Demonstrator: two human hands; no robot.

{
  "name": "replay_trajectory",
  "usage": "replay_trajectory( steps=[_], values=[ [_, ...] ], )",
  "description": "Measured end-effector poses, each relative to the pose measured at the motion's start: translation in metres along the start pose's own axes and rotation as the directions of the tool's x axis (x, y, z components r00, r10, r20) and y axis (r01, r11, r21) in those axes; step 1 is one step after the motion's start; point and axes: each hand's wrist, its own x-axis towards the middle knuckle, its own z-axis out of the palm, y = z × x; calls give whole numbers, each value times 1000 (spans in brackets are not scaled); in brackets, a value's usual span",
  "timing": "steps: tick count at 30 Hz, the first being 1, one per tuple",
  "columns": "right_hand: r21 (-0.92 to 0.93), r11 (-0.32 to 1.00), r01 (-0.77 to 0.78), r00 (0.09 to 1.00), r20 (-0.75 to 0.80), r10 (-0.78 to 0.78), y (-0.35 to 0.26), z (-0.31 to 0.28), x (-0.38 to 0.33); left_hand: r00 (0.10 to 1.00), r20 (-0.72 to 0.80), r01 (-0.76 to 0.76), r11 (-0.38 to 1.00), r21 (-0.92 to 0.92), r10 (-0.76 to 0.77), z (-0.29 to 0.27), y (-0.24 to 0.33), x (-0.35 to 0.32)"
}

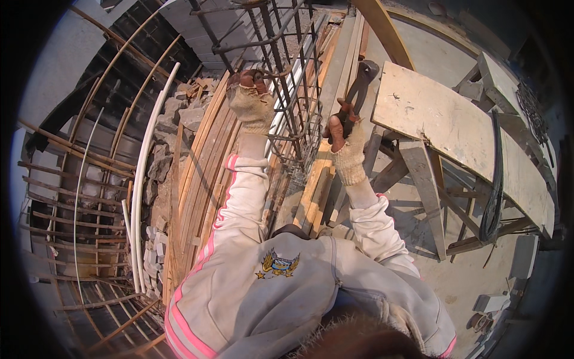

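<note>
A cage of tied steel rebar [281, 54] stands in front of me, its upright bars crossed by stirrups. My left hand [249, 103], in a worn cream knit glove with bare fingertips, is curled round a bar at the cage's left side. Just where its fingers close is partly hidden. To the right of the cage, my right hand [345, 143], in a similar glove, grips a pair of dark pincers [361, 84] by the handles. Their head points up and away from me, apart from the rebar. The thumb lies along the handles.
Long timber planks [197, 173] and broken rubble [170, 119] lie left of the cage. White pipes [143, 179] lean beside a bamboo lattice [78, 221]. On the right stands a plywood-topped trestle [436, 119] with a coil of black wire [495, 185] hanging over it.
</note>
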Motion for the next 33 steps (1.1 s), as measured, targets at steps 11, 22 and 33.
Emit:
replay_trajectory(
  steps=[11,22,33],
  values=[
    [484,860,158,987,-74,-140,41,39,4,912,-38,-401,906,137,409,-8,-13,6],
    [417,670,614,786,-249,-565,77,48,28,912,-167,-391,917,-82,374,9,-26,6],
    [217,930,295,955,-67,-288,105,48,23,892,-103,-427,896,118,439,-4,-24,6]
  ],
)
